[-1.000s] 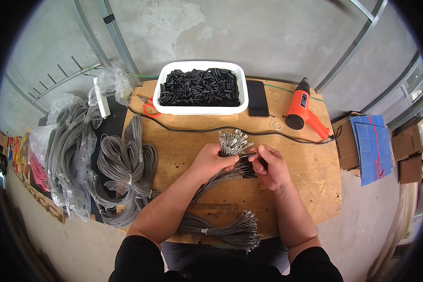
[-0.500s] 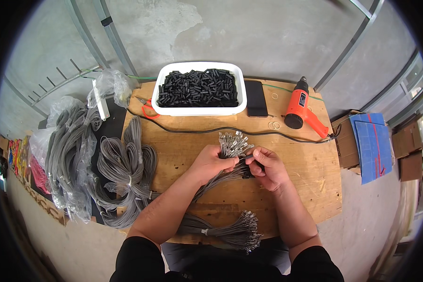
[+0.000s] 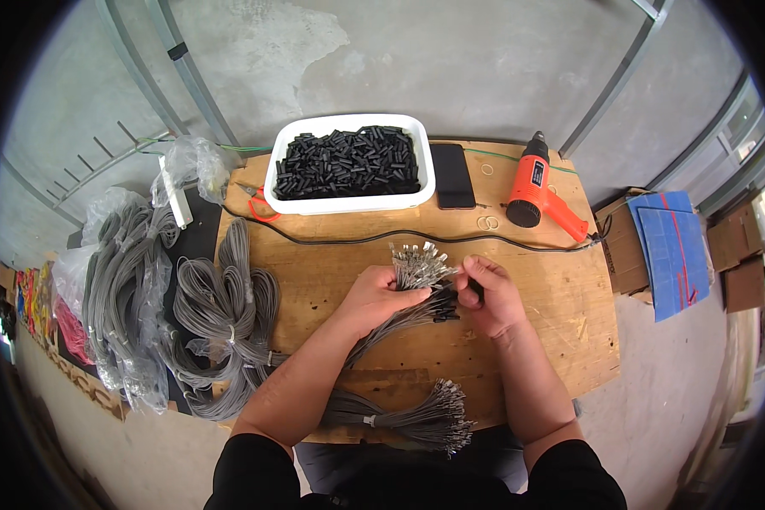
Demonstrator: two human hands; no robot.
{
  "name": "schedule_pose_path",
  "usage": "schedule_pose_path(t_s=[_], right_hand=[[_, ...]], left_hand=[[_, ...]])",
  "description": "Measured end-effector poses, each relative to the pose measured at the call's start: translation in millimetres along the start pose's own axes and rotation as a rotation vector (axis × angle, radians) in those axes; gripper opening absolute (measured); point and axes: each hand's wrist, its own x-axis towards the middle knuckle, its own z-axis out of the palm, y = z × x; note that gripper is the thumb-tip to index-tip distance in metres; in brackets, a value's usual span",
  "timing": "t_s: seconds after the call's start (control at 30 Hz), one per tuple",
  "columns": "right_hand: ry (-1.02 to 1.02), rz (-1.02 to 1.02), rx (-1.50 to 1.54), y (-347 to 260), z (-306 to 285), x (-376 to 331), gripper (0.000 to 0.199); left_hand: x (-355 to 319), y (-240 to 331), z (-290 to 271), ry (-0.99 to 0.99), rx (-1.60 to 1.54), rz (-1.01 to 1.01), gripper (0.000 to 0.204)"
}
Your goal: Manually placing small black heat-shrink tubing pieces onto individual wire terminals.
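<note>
My left hand [image 3: 381,295] is closed round a bundle of grey cables [image 3: 418,265] whose bare ends carry silvery metal terminals, fanned upward. Just right of it, my right hand [image 3: 490,293] pinches with thumb and forefinger at what looks like one cable's metal terminal [image 3: 458,270]; the fingers partly cover it. Below the bundle, between the hands, several black sleeves [image 3: 443,306] sit on cables. Nearer to me, a second tied bundle of grey cables [image 3: 391,416] lies across the table's front edge, its terminals pointing right.
A white tub [image 3: 427,170] of short black tubes [image 3: 348,161] stands at the back, beside a black phone [image 3: 453,176]. An orange heat gun [image 3: 535,187] lies back right, its black cord [image 3: 382,240] crossing the wooden table [image 3: 561,340]. Coiled grey cables [image 3: 229,314] and red-handled pliers [image 3: 263,206] are left.
My right hand has moved slightly up, from a black sleeve beside the bundle to a terminal's end. The left hand keeps its grip. The whole view has shifted a little.
</note>
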Motion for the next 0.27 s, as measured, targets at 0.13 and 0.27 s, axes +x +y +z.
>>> schedule_pose_path(t_s=[0.13, 0.27], right_hand=[[0.116, -0.122, -0.049, -3.1, -1.9, 1.5, 0.017], [0.118, -0.169, -0.222, 1.0, -5.0, 3.5, 0.017]], left_hand=[[1.3, -1.9, -2.3, 0.021, 0.027, 0.014, 0.020], [2.2, 2.6, -7.4, -0.005, 0.002, -0.064, 0.021]])
